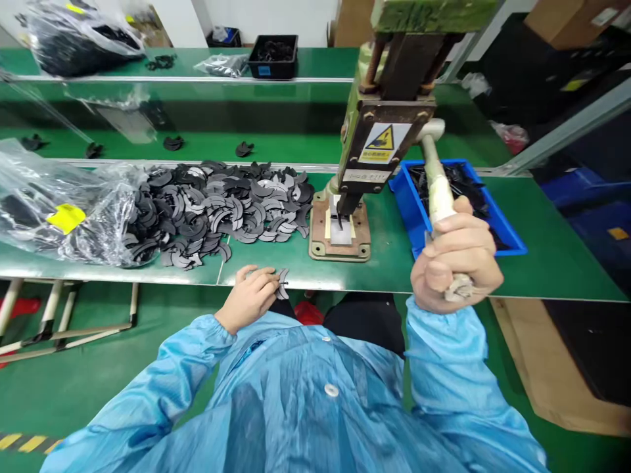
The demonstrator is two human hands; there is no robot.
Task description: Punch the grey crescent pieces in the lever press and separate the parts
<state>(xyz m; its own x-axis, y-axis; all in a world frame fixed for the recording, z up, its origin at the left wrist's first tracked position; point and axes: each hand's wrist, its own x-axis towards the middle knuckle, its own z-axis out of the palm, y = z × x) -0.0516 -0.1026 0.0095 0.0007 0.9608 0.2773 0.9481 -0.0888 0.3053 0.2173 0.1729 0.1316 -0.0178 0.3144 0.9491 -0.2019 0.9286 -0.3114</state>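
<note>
My left hand (252, 295) is at the front edge of the green bench, its fingers closed on a small dark crescent-shaped part (282, 284). Wrapped around the pale, tape-covered lever (438, 179) of a hand press is my right hand (458, 256), thumb and fingers closed. The green press (389, 98) stands between my hands, carrying a yellow warning label. Under its ram, a light plate (340, 233) sits on the brown base (318, 249). Left of the base spreads a heap of dark crescent-shaped parts (221, 203).
A blue bin (513, 246) of black pieces stands right of the press. A clear plastic bag (73, 217) with a yellow tag lies at the left. Behind is a belt-like green strip (207, 125) bearing several dark parts, then a black bin (273, 69) on a shelf.
</note>
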